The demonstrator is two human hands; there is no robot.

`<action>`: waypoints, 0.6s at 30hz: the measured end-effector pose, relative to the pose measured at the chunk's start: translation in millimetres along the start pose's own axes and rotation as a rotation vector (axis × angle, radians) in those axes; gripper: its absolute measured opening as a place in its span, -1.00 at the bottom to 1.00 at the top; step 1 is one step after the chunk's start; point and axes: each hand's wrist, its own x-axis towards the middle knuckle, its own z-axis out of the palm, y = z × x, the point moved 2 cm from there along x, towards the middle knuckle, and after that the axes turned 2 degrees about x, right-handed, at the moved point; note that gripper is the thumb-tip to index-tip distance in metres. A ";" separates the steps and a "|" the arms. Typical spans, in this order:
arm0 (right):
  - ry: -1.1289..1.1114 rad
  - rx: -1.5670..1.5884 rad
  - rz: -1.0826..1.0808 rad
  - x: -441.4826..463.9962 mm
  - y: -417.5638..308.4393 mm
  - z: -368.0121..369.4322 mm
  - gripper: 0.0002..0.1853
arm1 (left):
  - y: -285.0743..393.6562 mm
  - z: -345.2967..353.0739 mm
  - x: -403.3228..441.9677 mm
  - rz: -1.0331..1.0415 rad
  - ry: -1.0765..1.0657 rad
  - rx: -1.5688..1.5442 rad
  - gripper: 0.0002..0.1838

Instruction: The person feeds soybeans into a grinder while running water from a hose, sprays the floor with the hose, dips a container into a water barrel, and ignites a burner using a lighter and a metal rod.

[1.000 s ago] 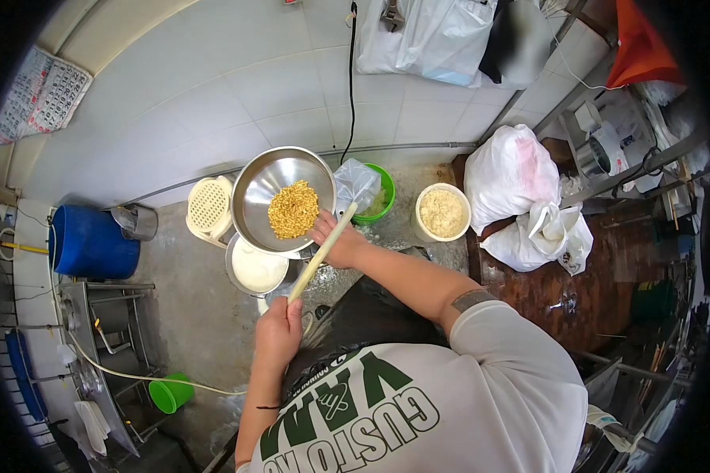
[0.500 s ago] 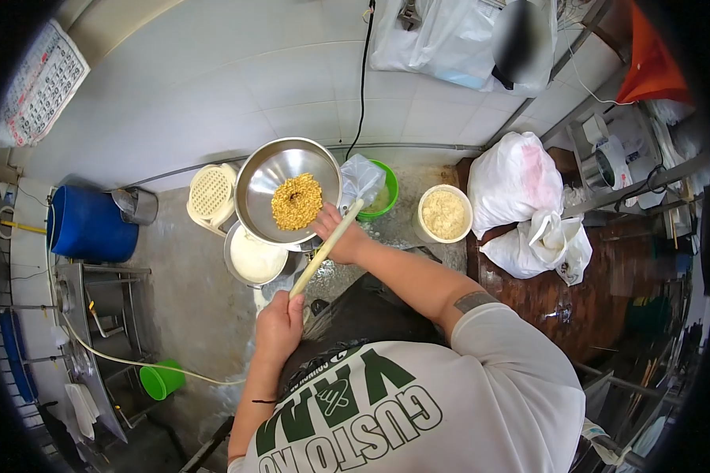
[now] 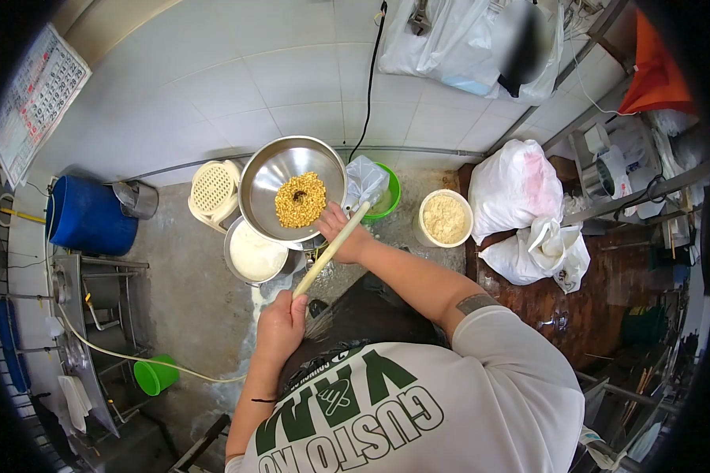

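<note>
A wide steel bowl (image 3: 262,175) holds a heap of yellow soybean-like grains (image 3: 300,201) with a dark hollow in the middle. My left hand (image 3: 281,322) is closed round the lower end of a long pale stick (image 3: 323,260), which slants up to the right. My right hand (image 3: 345,233) is at the bowl's near right rim, fingers stretched toward it; whether they touch the metal is unclear. The stick crosses in front of that hand. Below the bowl stands a metal pot (image 3: 230,262) of white, frothy liquid (image 3: 258,256).
A white bucket (image 3: 423,235) of pale crumbly mash is to the right, near white sacks (image 3: 516,183). A green basin (image 3: 391,193) with a plastic bag stands behind. Left are a beige perforated stool (image 3: 213,188), a blue barrel (image 3: 93,216) and a green pail (image 3: 156,376). A hose (image 3: 134,363) crosses the floor.
The view has shifted slightly. Both hands keep nearly the same places by the bowl, and the stick stays in my left hand. The grains look much the same.
</note>
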 end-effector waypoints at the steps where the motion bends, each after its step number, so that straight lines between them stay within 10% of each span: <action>1: -0.001 -0.002 0.002 0.1 -0.3 -0.1 -0.26 | -0.8 0.3 -0.3 0.000 0.001 -0.001 -0.62; 18: -0.193 0.089 0.071 -2.1 -13.8 -33.6 -0.13 | -44.3 -35.0 -34.6 -0.270 0.098 0.007 -0.58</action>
